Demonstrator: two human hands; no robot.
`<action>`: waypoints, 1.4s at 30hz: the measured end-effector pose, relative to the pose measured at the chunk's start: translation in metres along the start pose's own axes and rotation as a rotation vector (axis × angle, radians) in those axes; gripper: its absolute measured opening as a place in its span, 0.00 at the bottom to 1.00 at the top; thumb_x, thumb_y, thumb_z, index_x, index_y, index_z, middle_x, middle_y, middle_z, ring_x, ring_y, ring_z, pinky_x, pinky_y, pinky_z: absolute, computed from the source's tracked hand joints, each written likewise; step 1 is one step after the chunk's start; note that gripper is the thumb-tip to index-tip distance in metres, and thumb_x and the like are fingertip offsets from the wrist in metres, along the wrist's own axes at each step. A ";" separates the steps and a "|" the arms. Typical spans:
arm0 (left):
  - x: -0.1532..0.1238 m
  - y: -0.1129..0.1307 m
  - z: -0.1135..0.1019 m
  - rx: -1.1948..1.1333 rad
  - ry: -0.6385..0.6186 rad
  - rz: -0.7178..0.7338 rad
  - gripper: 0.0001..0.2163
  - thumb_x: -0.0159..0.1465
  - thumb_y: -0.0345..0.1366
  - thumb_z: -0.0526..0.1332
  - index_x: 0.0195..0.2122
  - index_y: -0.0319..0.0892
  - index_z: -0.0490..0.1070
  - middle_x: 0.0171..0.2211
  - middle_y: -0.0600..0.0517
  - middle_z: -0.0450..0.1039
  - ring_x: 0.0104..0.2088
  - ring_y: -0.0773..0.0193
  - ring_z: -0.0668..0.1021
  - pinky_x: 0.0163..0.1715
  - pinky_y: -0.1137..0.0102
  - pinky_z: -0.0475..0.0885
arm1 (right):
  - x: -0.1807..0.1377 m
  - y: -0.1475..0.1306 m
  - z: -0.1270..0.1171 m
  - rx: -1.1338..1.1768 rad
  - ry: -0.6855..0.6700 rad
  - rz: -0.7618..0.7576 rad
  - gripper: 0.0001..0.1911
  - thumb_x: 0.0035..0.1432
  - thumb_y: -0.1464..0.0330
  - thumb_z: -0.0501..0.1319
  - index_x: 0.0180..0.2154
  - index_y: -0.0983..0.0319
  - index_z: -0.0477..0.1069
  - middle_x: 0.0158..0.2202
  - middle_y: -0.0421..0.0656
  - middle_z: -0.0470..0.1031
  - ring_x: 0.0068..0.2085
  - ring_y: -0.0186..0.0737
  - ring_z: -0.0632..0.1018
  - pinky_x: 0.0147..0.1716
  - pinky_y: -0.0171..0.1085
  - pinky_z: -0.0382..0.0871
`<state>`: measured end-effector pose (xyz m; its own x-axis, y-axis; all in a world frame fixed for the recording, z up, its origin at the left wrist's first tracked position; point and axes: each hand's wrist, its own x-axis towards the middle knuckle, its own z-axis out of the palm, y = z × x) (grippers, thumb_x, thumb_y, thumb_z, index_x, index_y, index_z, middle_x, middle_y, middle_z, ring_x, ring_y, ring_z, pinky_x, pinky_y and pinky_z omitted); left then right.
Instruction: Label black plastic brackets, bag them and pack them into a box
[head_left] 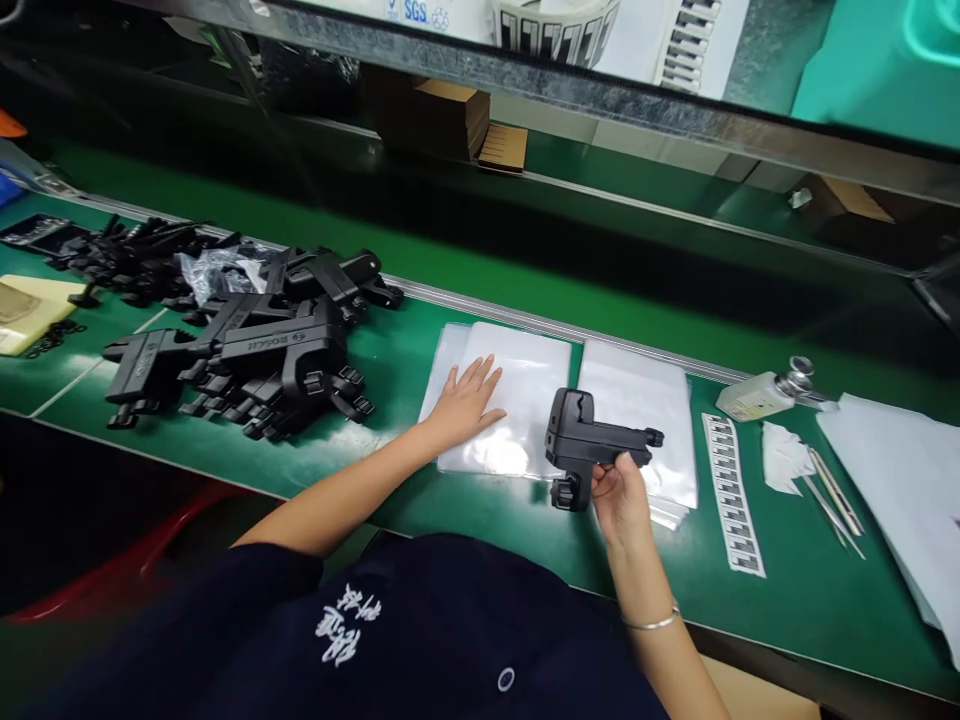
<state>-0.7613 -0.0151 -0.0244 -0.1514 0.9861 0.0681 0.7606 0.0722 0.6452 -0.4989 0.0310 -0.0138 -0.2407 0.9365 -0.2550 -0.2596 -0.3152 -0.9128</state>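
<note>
The clamp [576, 442] looks matt plastic, the bags [529, 385] glossy plastic film (smooth, too).

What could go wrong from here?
The right hand holds the black part near one end, so it might tip or slip. The left hand lies on a glossy plastic stack, which could slide. The black units are piled untidily; some might topple.

Right hand [621, 505] partly hidden (behind the black bracket [596, 442]); label roll [551, 35] cropped above.
</note>
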 end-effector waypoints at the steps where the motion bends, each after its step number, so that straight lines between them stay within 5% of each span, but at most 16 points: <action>1: -0.005 0.011 0.002 -0.152 0.010 0.028 0.31 0.60 0.45 0.64 0.63 0.44 0.61 0.68 0.41 0.50 0.68 0.43 0.51 0.65 0.45 0.38 | -0.002 0.004 0.006 0.000 0.008 -0.012 0.19 0.51 0.51 0.64 0.37 0.58 0.68 0.30 0.40 0.76 0.26 0.36 0.75 0.24 0.35 0.73; 5: -0.025 0.047 0.013 -0.927 -0.014 -0.014 0.31 0.56 0.51 0.66 0.58 0.44 0.66 0.57 0.42 0.69 0.57 0.47 0.71 0.57 0.57 0.65 | -0.007 0.014 0.025 -0.094 -0.111 -0.071 0.24 0.51 0.49 0.64 0.42 0.59 0.69 0.37 0.44 0.79 0.36 0.43 0.80 0.37 0.43 0.77; 8: -0.028 0.044 0.012 -1.264 0.220 -0.299 0.25 0.52 0.51 0.69 0.46 0.42 0.73 0.41 0.47 0.77 0.43 0.56 0.78 0.43 0.66 0.72 | -0.001 0.006 0.025 -0.463 -0.382 -0.163 0.28 0.53 0.49 0.63 0.49 0.59 0.69 0.50 0.49 0.77 0.51 0.50 0.77 0.52 0.50 0.71; 13: -0.017 -0.019 -0.027 -1.299 0.542 -0.628 0.18 0.46 0.48 0.71 0.29 0.40 0.71 0.21 0.56 0.71 0.22 0.66 0.74 0.22 0.73 0.68 | 0.024 0.000 0.017 -1.284 -0.380 -0.481 0.27 0.63 0.59 0.55 0.58 0.68 0.65 0.60 0.58 0.67 0.63 0.56 0.65 0.64 0.61 0.48; 17: -0.013 -0.051 -0.042 -1.295 0.625 -0.637 0.18 0.43 0.45 0.70 0.31 0.40 0.71 0.24 0.55 0.73 0.23 0.66 0.75 0.21 0.74 0.69 | 0.033 0.025 0.030 -1.518 -0.411 -0.563 0.27 0.64 0.65 0.53 0.60 0.75 0.61 0.61 0.64 0.64 0.62 0.57 0.66 0.63 0.59 0.51; 20: -0.009 -0.051 -0.036 -1.339 0.624 -0.587 0.18 0.42 0.44 0.71 0.31 0.40 0.70 0.24 0.55 0.74 0.24 0.66 0.75 0.23 0.74 0.70 | 0.036 0.034 0.041 -1.521 -0.402 -0.602 0.28 0.65 0.65 0.51 0.61 0.74 0.59 0.62 0.63 0.62 0.62 0.56 0.66 0.62 0.58 0.55; 25: 0.008 -0.039 -0.028 -1.370 0.580 -0.676 0.16 0.48 0.45 0.69 0.31 0.41 0.70 0.23 0.54 0.73 0.23 0.64 0.76 0.25 0.72 0.71 | 0.044 0.027 0.046 -1.575 -0.234 -0.597 0.27 0.66 0.66 0.49 0.61 0.76 0.59 0.59 0.66 0.66 0.59 0.57 0.70 0.63 0.63 0.45; 33: 0.009 -0.041 -0.035 -1.351 0.686 -0.481 0.19 0.41 0.43 0.73 0.30 0.40 0.71 0.25 0.56 0.74 0.26 0.68 0.76 0.28 0.76 0.72 | 0.046 0.008 0.037 -1.452 -0.327 -0.538 0.24 0.64 0.66 0.49 0.59 0.67 0.65 0.60 0.58 0.67 0.60 0.53 0.69 0.63 0.64 0.48; 38: 0.000 -0.036 -0.043 -1.301 0.745 -0.448 0.16 0.43 0.42 0.72 0.30 0.42 0.71 0.25 0.57 0.73 0.27 0.68 0.75 0.28 0.76 0.71 | -0.019 -0.076 0.042 -0.965 -0.453 -0.626 0.20 0.65 0.61 0.52 0.56 0.56 0.69 0.55 0.46 0.74 0.57 0.47 0.73 0.59 0.53 0.64; 40: -0.001 -0.026 -0.042 -1.273 0.692 -0.431 0.16 0.45 0.43 0.71 0.32 0.43 0.72 0.26 0.56 0.74 0.30 0.65 0.77 0.31 0.74 0.72 | -0.064 -0.110 0.043 -0.856 -0.624 -0.673 0.16 0.64 0.60 0.54 0.51 0.45 0.72 0.47 0.39 0.78 0.53 0.47 0.76 0.60 0.54 0.63; 42: -0.001 -0.013 -0.038 -1.251 0.606 -0.399 0.17 0.46 0.44 0.71 0.34 0.43 0.73 0.28 0.55 0.75 0.34 0.62 0.79 0.34 0.72 0.73 | -0.107 -0.131 0.038 -0.899 -0.681 -0.526 0.17 0.61 0.61 0.57 0.49 0.34 0.71 0.43 0.33 0.80 0.53 0.47 0.76 0.63 0.54 0.59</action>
<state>-0.7946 -0.0227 -0.0038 -0.6979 0.6954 -0.1712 -0.3878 -0.1660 0.9067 -0.4749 -0.0334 0.1456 -0.8069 0.5627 0.1798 0.1961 0.5423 -0.8170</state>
